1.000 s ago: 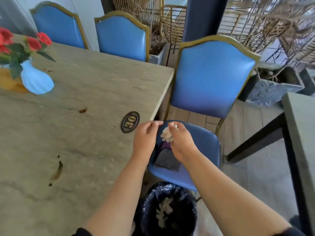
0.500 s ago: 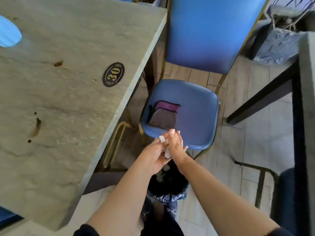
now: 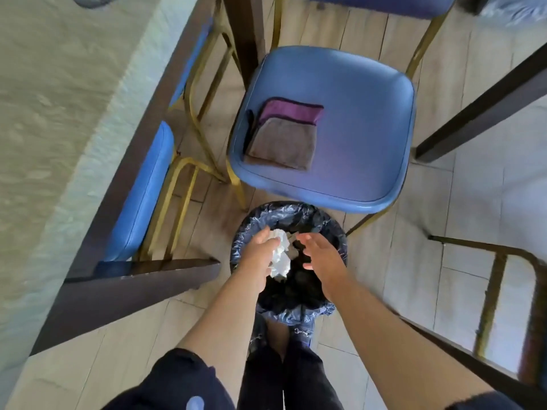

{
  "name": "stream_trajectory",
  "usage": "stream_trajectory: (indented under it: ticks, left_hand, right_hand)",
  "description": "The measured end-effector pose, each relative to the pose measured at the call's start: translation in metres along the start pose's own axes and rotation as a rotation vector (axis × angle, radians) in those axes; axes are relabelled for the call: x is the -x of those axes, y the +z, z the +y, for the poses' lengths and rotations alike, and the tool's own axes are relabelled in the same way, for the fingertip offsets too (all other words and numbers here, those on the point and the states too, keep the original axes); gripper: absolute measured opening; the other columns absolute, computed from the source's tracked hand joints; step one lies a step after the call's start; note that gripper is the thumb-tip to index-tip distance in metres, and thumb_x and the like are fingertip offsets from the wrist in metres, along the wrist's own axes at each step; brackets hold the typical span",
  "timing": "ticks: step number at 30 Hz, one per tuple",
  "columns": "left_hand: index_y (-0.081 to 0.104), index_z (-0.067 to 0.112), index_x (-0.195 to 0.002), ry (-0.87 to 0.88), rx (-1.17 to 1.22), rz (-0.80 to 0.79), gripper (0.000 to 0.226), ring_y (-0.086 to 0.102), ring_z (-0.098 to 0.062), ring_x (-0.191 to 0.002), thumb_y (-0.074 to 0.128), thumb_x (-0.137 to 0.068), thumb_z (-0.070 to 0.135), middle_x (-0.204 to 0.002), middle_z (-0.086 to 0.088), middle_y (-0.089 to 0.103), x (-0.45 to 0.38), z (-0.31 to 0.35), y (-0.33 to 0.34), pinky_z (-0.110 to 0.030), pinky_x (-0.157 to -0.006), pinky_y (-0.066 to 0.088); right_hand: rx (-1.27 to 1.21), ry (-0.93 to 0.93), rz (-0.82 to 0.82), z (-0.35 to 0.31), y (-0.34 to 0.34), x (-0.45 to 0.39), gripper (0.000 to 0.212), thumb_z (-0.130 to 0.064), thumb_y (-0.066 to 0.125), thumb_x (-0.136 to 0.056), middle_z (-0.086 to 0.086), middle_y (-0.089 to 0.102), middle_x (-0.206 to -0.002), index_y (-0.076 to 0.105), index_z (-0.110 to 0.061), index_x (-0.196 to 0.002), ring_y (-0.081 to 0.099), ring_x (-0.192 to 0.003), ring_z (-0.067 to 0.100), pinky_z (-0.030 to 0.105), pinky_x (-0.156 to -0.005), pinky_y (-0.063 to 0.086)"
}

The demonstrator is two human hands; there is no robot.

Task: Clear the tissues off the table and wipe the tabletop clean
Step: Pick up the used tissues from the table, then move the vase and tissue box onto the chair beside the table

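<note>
Head view. Both hands are over a bin [image 3: 331,232] lined with a dark bag, standing on the floor before a blue chair [image 3: 355,119]. The left hand [image 3: 259,255] has its fingers closed on a crumpled white tissue [image 3: 280,257], above the bin's mouth. The right hand [image 3: 325,258] is empty, fingers spread. A folded cloth [image 3: 284,140] lies on the chair seat. The desk [image 3: 59,99] is cut off at left and blurred. The bin's contents are hard to make out.
</note>
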State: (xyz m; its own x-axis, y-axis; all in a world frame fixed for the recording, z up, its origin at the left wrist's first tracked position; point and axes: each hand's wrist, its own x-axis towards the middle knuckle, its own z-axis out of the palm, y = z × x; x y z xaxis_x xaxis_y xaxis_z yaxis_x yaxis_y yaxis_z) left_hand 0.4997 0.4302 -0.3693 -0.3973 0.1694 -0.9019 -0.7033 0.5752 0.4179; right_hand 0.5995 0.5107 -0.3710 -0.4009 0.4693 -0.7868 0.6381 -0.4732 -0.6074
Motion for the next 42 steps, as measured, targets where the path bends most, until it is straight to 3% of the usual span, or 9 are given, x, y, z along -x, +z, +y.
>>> stream_trajectory:
  ticks: [4,7,10,14,17,23,28,33,42]
  left_hand:
    - [0.054,0.027,-0.131,-0.001,0.009,0.061,0.034,0.042,-0.01,-0.077,0.05,-0.099,0.018,-0.085,0.01,0.045,-0.016,-0.012,-0.001,-0.036,-0.079,0.042]
    - [0.052,0.022,-0.134,0.028,0.021,0.055,0.035,0.047,-0.011,-0.086,0.046,-0.1,0.018,-0.097,0.004,0.052,-0.013,-0.01,-0.007,-0.037,-0.092,0.043]
    - [0.054,0.02,-0.132,0.117,-0.011,0.071,0.033,0.05,-0.009,-0.08,0.044,-0.1,0.017,-0.096,0.005,0.059,0.008,0.005,-0.016,-0.032,-0.088,0.045]
    - [0.06,0.021,-0.121,0.278,-0.087,0.078,0.027,0.06,-0.01,-0.093,0.043,-0.1,0.018,-0.109,0.003,0.063,0.06,0.036,-0.028,-0.034,-0.095,0.049]
    - [0.062,0.02,-0.116,0.421,-0.13,0.048,0.025,0.063,-0.011,-0.096,0.044,-0.099,0.016,-0.12,0.0,0.063,0.113,0.066,-0.042,-0.027,-0.087,0.048]
    - [0.064,0.021,-0.112,0.682,-0.226,0.05,0.023,0.066,-0.009,-0.091,0.046,-0.099,0.017,-0.113,0.003,0.066,0.211,0.124,-0.087,-0.019,-0.074,0.046]
    - [0.064,0.024,-0.105,0.771,-0.139,0.097,0.021,0.066,-0.012,-0.095,0.046,-0.099,0.015,-0.109,0.004,0.066,0.268,0.159,-0.138,-0.025,-0.08,0.048]
    - [0.063,0.028,-0.105,0.821,-0.117,0.221,0.02,0.068,-0.012,-0.096,0.047,-0.099,0.018,-0.111,0.006,0.067,0.294,0.174,-0.206,-0.032,-0.082,0.051]
    - [0.063,0.028,-0.093,0.905,-0.05,0.267,0.022,0.064,-0.008,-0.077,0.048,-0.097,0.012,-0.107,-0.002,0.068,0.302,0.169,-0.376,-0.02,-0.062,0.044]
  right_hand:
    - [0.023,0.0,0.028,0.014,0.002,-0.017,0.028,-0.029,0.044,-0.101,-0.002,0.059,-0.108,0.06,-0.015,-0.119,0.054,-0.097,0.013,0.033,-0.087,0.045]
    - [0.036,-0.017,0.063,0.012,0.002,-0.016,0.026,-0.028,0.044,-0.101,0.002,0.061,-0.112,0.062,-0.017,-0.114,0.056,-0.101,0.018,0.036,-0.086,0.048]
    - [0.019,-0.042,0.085,-0.006,0.0,0.004,0.023,-0.028,0.045,-0.1,-0.001,0.062,-0.111,0.064,-0.02,-0.111,0.057,-0.105,0.018,0.033,-0.079,0.048]
    - [0.035,-0.093,0.071,-0.051,0.0,0.048,0.021,-0.03,0.046,-0.099,-0.002,0.064,-0.104,0.065,-0.025,-0.106,0.059,-0.103,0.021,0.038,-0.088,0.05]
    - [0.033,-0.15,0.042,-0.093,0.006,0.089,0.02,-0.032,0.048,-0.097,-0.004,0.064,-0.102,0.065,-0.026,-0.106,0.059,-0.102,0.02,0.036,-0.085,0.05]
    - [0.097,-0.351,-0.008,-0.176,0.027,0.165,0.021,-0.029,0.048,-0.096,-0.002,0.066,-0.098,0.067,-0.022,-0.102,0.061,-0.093,0.02,0.04,-0.083,0.05]
    - [0.074,-0.476,-0.062,-0.233,0.063,0.207,0.022,-0.018,0.045,-0.098,-0.002,0.063,-0.089,0.066,-0.022,-0.098,0.056,-0.081,0.014,0.035,-0.075,0.05]
    - [0.086,-0.572,-0.128,-0.264,0.12,0.235,0.019,-0.02,0.047,-0.097,0.001,0.061,-0.095,0.065,-0.025,-0.092,0.056,-0.088,0.016,0.031,-0.073,0.047]
    - [0.024,-0.642,-0.138,-0.268,0.265,0.284,0.016,-0.014,0.047,-0.096,0.006,0.06,-0.099,0.06,-0.021,-0.1,0.055,-0.09,0.018,0.032,-0.076,0.045]
